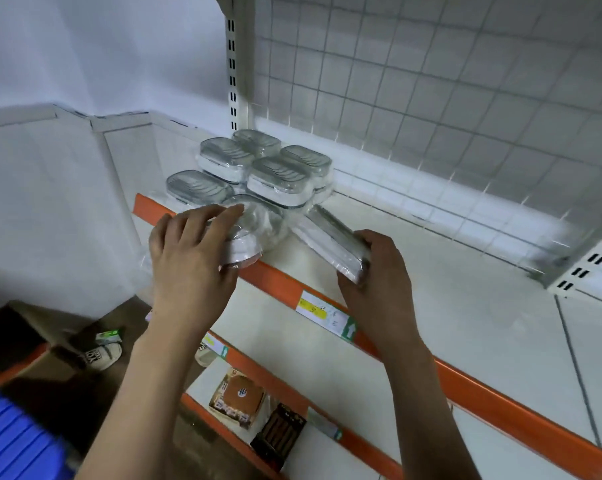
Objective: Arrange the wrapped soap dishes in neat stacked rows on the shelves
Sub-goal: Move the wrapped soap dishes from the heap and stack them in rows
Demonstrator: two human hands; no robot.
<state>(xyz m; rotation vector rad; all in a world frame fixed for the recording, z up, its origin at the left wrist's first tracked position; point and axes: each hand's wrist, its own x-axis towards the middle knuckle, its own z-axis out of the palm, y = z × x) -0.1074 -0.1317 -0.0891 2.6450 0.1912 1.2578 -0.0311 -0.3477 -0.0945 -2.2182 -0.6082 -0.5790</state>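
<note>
My left hand (192, 251) grips a wrapped soap dish (247, 233) at the shelf's (431, 271) front edge, near its left end. My right hand (375, 268) clutches another dish (330, 240), tilted on edge. Stacked dishes (258, 164) fill the back-left corner.

Stacked soap dishes (258, 168) block shelf's (448, 289) left end; right stretch bare.

Operator's limbs as I see them: left hand (188, 258), right hand (379, 271), bare forearms, no sleeves, rings or gloves visible.
</note>
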